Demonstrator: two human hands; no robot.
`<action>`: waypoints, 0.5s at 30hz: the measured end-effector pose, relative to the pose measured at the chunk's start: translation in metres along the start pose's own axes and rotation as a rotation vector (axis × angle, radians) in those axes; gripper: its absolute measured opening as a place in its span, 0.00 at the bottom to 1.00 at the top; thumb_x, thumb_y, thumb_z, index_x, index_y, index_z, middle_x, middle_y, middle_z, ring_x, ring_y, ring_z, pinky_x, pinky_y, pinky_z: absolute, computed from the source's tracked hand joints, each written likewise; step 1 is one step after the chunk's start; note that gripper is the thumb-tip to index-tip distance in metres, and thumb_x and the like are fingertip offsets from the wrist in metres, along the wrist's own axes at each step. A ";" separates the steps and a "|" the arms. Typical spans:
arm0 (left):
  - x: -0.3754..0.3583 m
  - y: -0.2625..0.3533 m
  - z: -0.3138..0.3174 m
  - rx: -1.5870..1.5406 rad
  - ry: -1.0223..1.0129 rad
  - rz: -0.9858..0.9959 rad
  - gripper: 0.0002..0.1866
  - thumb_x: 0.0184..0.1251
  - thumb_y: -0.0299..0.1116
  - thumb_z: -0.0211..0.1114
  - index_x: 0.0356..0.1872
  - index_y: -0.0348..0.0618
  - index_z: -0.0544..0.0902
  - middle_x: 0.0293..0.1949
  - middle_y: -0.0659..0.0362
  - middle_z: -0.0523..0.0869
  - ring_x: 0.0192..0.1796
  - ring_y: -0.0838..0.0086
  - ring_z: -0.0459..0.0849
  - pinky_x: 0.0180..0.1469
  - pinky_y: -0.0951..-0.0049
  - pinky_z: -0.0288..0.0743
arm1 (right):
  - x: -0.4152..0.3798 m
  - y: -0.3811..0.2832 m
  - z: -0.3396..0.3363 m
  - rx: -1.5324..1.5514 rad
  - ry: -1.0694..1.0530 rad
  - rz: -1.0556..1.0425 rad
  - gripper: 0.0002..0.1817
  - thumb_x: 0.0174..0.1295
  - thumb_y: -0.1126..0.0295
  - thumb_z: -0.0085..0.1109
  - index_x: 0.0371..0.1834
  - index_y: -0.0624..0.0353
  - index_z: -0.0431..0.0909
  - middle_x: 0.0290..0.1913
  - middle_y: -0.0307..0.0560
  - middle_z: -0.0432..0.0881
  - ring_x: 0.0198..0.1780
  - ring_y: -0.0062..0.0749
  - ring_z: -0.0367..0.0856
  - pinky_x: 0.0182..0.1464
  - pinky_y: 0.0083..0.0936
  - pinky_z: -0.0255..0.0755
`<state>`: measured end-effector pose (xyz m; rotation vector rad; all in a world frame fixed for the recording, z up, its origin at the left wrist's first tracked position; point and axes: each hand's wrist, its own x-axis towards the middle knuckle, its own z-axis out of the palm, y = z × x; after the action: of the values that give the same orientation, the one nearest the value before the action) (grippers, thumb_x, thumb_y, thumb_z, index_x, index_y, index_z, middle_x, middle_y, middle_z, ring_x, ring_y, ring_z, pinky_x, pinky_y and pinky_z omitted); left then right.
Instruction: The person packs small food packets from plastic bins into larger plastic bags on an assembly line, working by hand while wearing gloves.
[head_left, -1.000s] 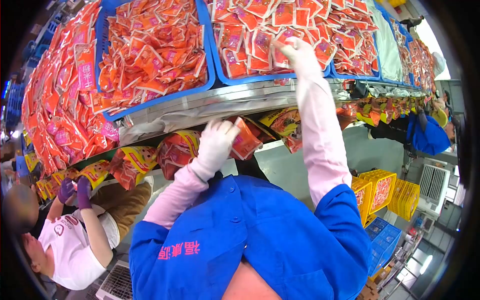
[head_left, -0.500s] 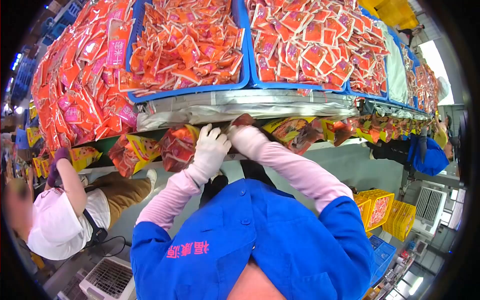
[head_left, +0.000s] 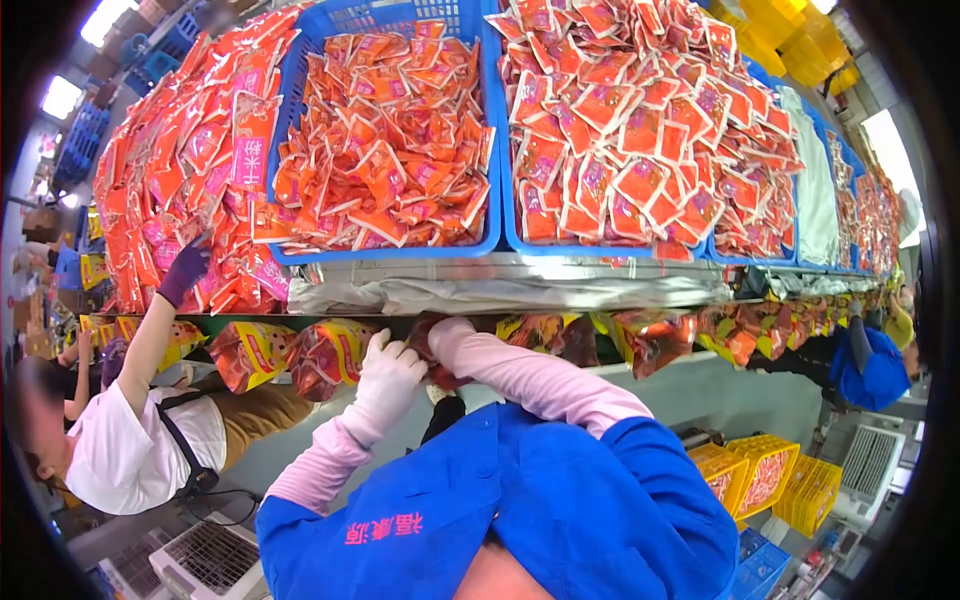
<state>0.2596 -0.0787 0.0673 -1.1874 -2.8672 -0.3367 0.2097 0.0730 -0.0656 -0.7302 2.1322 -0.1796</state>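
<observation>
Both my hands wear white gloves and meet at one red bag (head_left: 428, 340) on the narrow conveyor line. My left hand (head_left: 388, 378) is closed at the bag's left side; its fingertips press near the top edge. My right hand (head_left: 452, 340) grips the bag's upper right part and hides much of it. Just left of my left hand stands a red and yellow bag (head_left: 328, 358), with another bag (head_left: 250, 355) beyond it. To the right of my right hand, more red and yellow bags (head_left: 650, 338) stand in a row.
Beyond the line are blue crates (head_left: 500, 235) full of red sachets (head_left: 390, 150) and a heap of larger red packets (head_left: 190, 150). A co-worker (head_left: 150, 440) in a white shirt stands at the left. Yellow crates (head_left: 808, 495) are at the lower right.
The view has shifted, so the crates sit lower. My hands stay together at a bag. The bags stand further left relative to the crates. The co-worker's gloved hand has reached up to the packet heap.
</observation>
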 end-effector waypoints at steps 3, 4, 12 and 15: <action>0.038 -0.018 -0.049 -0.241 0.079 -0.166 0.15 0.45 0.39 0.79 0.31 0.46 0.84 0.38 0.57 0.85 0.51 0.56 0.82 0.60 0.53 0.71 | -0.112 -0.021 -0.117 0.155 0.171 -0.047 0.14 0.53 0.60 0.70 0.41 0.50 0.90 0.45 0.53 0.89 0.46 0.46 0.89 0.49 0.40 0.82; 0.065 -0.029 -0.064 -0.216 0.202 -0.242 0.14 0.47 0.37 0.77 0.33 0.43 0.84 0.40 0.55 0.86 0.52 0.55 0.82 0.59 0.52 0.71 | -0.143 -0.005 -0.134 0.097 0.322 0.008 0.10 0.54 0.62 0.67 0.37 0.51 0.89 0.42 0.53 0.89 0.45 0.47 0.89 0.48 0.41 0.82; 0.192 -0.159 -0.022 0.407 0.244 -0.502 0.17 0.56 0.39 0.75 0.46 0.49 0.85 0.41 0.55 0.87 0.52 0.59 0.83 0.62 0.54 0.70 | -0.156 0.234 -0.143 0.143 0.955 0.780 0.38 0.59 0.52 0.70 0.69 0.60 0.72 0.52 0.66 0.84 0.52 0.53 0.87 0.53 0.46 0.80; 0.150 -0.145 -0.057 0.011 0.675 -0.290 0.09 0.62 0.26 0.68 0.43 0.42 0.86 0.40 0.51 0.87 0.48 0.60 0.86 0.52 0.62 0.77 | -0.181 0.239 -0.129 0.439 1.150 0.554 0.14 0.64 0.62 0.59 0.48 0.53 0.87 0.37 0.58 0.87 0.40 0.50 0.86 0.48 0.45 0.79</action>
<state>0.0479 -0.0854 0.1107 -0.5025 -2.4127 -0.5914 0.0903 0.3540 0.0499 0.3737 3.0807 -0.8909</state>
